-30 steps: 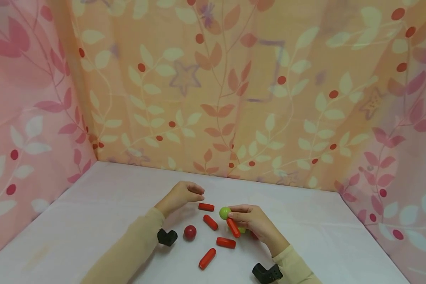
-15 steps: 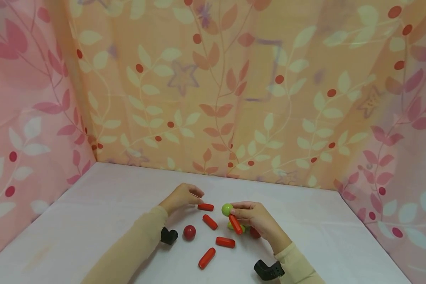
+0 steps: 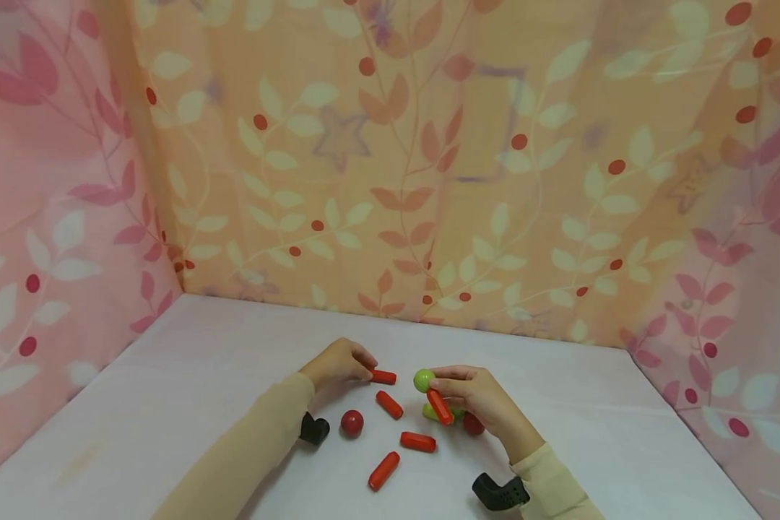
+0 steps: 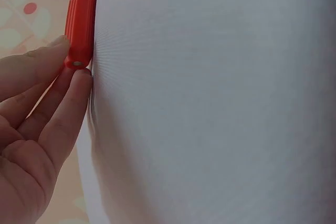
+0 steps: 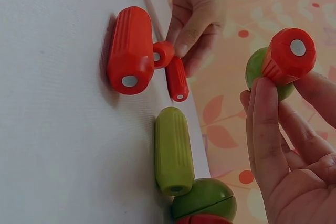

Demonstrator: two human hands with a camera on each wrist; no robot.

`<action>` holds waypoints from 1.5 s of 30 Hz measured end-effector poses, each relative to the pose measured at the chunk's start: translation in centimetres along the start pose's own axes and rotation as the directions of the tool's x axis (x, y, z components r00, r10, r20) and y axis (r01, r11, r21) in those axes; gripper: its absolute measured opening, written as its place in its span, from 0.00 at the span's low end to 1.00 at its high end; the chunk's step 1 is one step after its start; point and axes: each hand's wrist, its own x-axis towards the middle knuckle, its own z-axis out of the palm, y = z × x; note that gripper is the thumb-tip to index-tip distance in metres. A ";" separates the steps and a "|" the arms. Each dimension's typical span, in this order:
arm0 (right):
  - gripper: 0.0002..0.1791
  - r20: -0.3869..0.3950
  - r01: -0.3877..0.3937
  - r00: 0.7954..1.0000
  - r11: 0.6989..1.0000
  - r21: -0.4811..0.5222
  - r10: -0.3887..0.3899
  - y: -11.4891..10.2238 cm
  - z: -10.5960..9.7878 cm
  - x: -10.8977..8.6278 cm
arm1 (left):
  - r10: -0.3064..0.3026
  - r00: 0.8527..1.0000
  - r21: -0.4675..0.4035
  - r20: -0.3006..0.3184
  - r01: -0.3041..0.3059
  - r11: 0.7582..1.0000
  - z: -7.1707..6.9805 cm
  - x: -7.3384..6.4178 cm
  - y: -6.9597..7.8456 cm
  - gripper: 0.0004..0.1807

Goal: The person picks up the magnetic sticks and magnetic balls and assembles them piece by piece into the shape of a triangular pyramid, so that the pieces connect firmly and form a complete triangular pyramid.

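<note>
My right hand (image 3: 484, 397) pinches a red ribbed stick (image 3: 439, 409) between thumb and fingers, just above the table. A light green ball (image 3: 424, 380) sits against the stick's far end. The right wrist view shows a silvery disc on the stick's near end (image 5: 294, 51). At the back of the group, my left hand (image 3: 341, 361) holds another red stick (image 3: 383, 377) by one end as it lies on the white surface. The thumb (image 4: 39, 69) presses that stick's side, and a finger (image 4: 79, 85) meets its lower end.
More red sticks (image 3: 388, 404) (image 3: 418, 442) (image 3: 384, 471) and a red ball (image 3: 352, 423) lie between the hands. Beneath the right hand are a yellow-green stick (image 5: 174, 153), a dark green ball (image 5: 207, 199) and a red ball (image 3: 474, 424). Patterned cloth (image 3: 396, 180) walls the table.
My left hand has lowered toward the back red stick and taken hold of its end. The right hand, with its red stick and green ball, has shifted slightly right and up.
</note>
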 end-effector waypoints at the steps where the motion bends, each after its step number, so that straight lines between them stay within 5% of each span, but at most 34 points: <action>1: 0.25 0.004 0.000 1.000 1.000 0.004 0.000 0.0 0.0 0.0 | -0.001 1.000 0.006 0.002 0.001 1.000 0.1 0.0 0.1 0.09; 27: 0.24 0.000 0.001 1.000 1.000 -0.010 -0.001 0.0 0.2 0.0 | -0.055 0.997 0.055 -0.051 0.057 0.997 -0.6 -0.7 0.0 0.05; 45: 0.24 -0.001 -0.029 1.000 0.999 -0.021 0.029 0.1 0.5 -0.1 | -0.083 0.984 -0.126 -0.158 0.063 0.990 -0.7 -3.1 -0.2 0.06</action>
